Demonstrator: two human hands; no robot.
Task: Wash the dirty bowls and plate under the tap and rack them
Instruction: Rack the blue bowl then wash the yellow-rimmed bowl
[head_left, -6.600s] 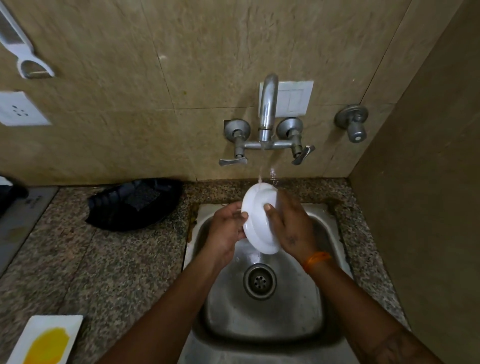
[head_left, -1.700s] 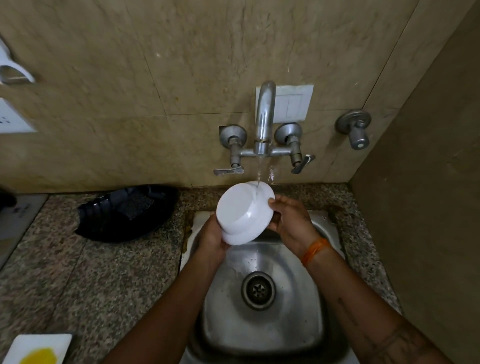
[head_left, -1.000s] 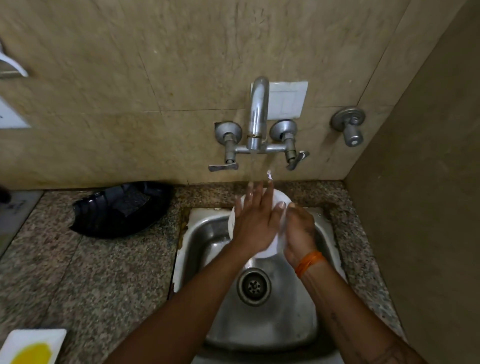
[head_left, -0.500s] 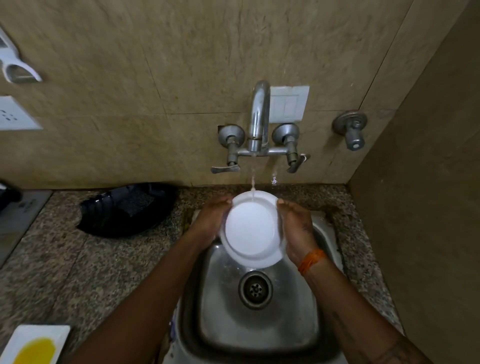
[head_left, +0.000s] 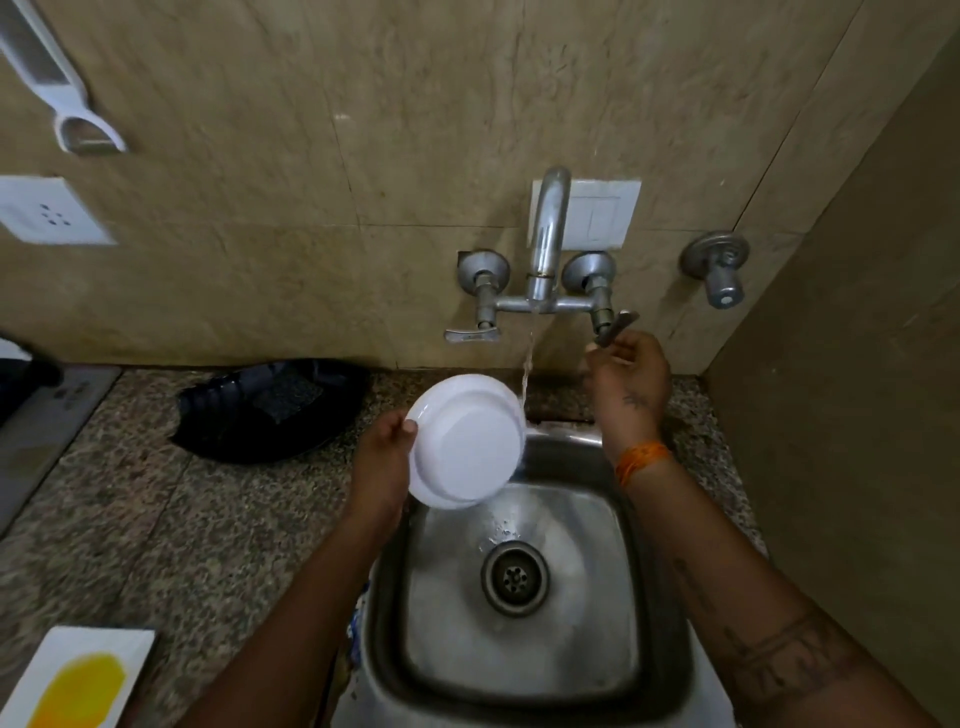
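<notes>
**Left hand holds the bowl beside the stream, right hand at the tap lever**

Left hand (head_left: 384, 462) grips the white bowl (head_left: 467, 441) by its rim, my thumb hooked over the left edge and my fingers behind it. I hold the bowl tilted on edge, its underside facing me, over the back left corner of the steel sink (head_left: 524, 649). Water runs from the tap (head_left: 545, 234) in a thin stream (head_left: 527, 364) that passes just beside the bowl's upper right rim; I cannot tell whether it touches the rim. Drops lie on the sink floor near the drain (head_left: 515, 577).

My right hand (head_left: 628, 384) is raised to the right lever (head_left: 615, 327) of the tap, fingers curled at the lever's end. My palm hides the contact, so I cannot tell whether I pinch it or only touch it. An orange band (head_left: 641, 460) sits on that wrist.

On the granite desk (head_left: 156, 519), left of the sink, lies a black tray (head_left: 270, 410) against the wall. A white plate (head_left: 72, 675) with a yellow smear sits at the near left corner, well apart from the bowl. A white peeler (head_left: 62, 98) hangs on the tiled wall above a white socket (head_left: 47, 210)
</notes>
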